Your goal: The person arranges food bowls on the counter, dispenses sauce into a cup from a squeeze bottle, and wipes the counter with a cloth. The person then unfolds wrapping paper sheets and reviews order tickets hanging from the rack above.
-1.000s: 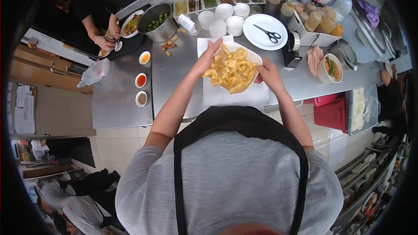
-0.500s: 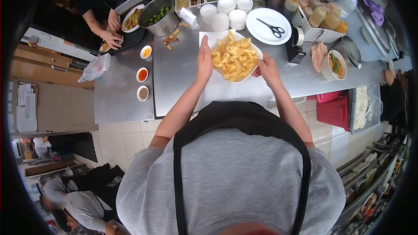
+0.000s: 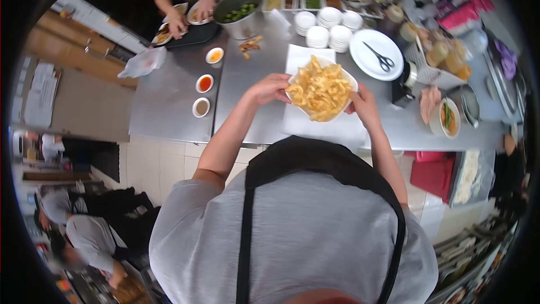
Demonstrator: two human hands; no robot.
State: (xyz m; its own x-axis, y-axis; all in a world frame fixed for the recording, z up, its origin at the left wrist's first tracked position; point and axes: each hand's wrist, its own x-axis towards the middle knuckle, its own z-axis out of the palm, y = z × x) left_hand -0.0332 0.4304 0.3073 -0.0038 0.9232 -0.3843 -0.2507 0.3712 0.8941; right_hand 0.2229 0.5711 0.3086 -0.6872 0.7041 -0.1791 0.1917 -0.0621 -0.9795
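Observation:
A white bowl heaped with golden fried pieces is between my hands, over a sheet of white paper on the steel counter. My left hand grips the bowl's left edge, fingers tucked beneath it. On the opposite side, my right hand has its thumb near the rim and its fingers curled under. Just beyond the bowl stand stacks of small white bowls. To their right lies a white plate with black scissors on it.
Three sauce cups line the counter's left part. A metal pot of green limes stands behind, beside another person's hands at a black tray. On the right are a basket of bottles and a noodle bowl.
My left hand has gone from flat beside the bowl to gripping its edge. The view has shifted, and the other person's hands have moved among the plates at the tray.

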